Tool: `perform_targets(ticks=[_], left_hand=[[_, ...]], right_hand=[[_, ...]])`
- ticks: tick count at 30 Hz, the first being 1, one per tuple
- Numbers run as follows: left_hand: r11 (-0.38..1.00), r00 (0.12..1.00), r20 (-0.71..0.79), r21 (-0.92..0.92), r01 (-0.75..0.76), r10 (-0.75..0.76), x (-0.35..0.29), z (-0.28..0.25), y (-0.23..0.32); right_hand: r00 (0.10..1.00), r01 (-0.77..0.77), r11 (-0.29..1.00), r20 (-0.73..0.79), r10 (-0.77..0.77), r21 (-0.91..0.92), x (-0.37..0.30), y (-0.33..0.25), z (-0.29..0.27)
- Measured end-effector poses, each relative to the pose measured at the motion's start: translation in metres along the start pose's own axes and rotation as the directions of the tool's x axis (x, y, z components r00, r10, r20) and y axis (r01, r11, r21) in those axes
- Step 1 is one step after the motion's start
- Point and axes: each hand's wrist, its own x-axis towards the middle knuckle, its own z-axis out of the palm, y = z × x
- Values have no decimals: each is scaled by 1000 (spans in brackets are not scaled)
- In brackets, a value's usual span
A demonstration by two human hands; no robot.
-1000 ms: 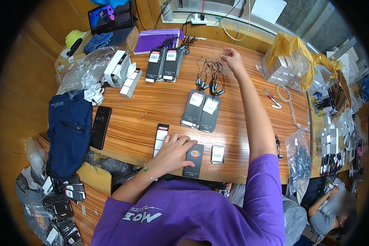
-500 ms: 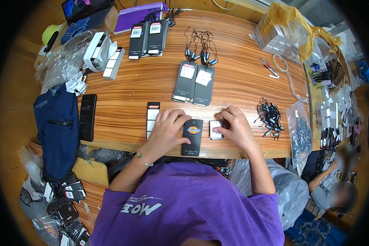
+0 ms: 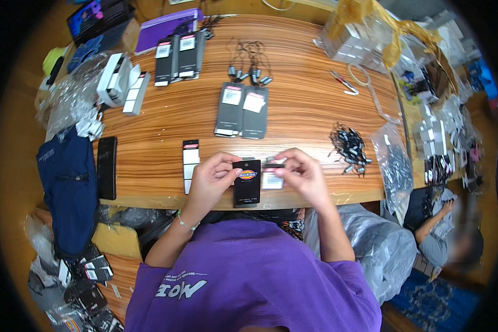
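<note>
My left hand (image 3: 213,177) pinches a black hang tag (image 3: 247,191) with a coloured emblem by its upper left edge. Part of another dark tag shows beneath it. Beside it, my right hand (image 3: 301,174) grips a small dark-edged card (image 3: 274,165) between thumb and fingers, seen nearly edge-on. Under that card a small stack of white labels (image 3: 272,181) rests near the table's front edge. Left of my left hand lies a black-topped strip of white labels (image 3: 191,169). Two piles of grey tags (image 3: 229,113) with white stickers and dark strings lie farther back.
A heap of black strings (image 3: 349,149) lies to the right on the wooden table (image 3: 299,110). A phone (image 3: 107,166) and a navy bag (image 3: 69,188) are at the left. More tag stacks (image 3: 187,55) stand at the back left; bagged white boxes (image 3: 351,44) stand back right.
The black tag has gone from lying on the table to being pinched in my left hand. My right hand has lifted a small card off the white stack. The whole view has shifted slightly.
</note>
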Motion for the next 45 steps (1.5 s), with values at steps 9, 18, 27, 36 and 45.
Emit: perform_targets(ticks=[9, 18, 27, 36, 45], left_hand=[[997, 997, 10, -23, -71, 72, -1, 21, 10], [976, 982, 33, -119, -180, 186, 11, 24, 5], [989, 980, 165, -112, -93, 111, 9, 34, 15], [983, 972, 219, -178, -49, 88, 11, 33, 13], [963, 900, 359, 16, -269, 246, 45, 52, 59]], right_hand=[[978, 96, 933, -140, -153, -347, -18, 0, -9], [903, -277, 292, -352, -247, -915, -62, 19, -126], [913, -171, 458, -315, -258, -872, -56, 32, -143], [839, -33, 686, -394, -376, -727, -46, 6, -141], [915, 23, 661, -251, -316, -750, -15, -72, -94]])
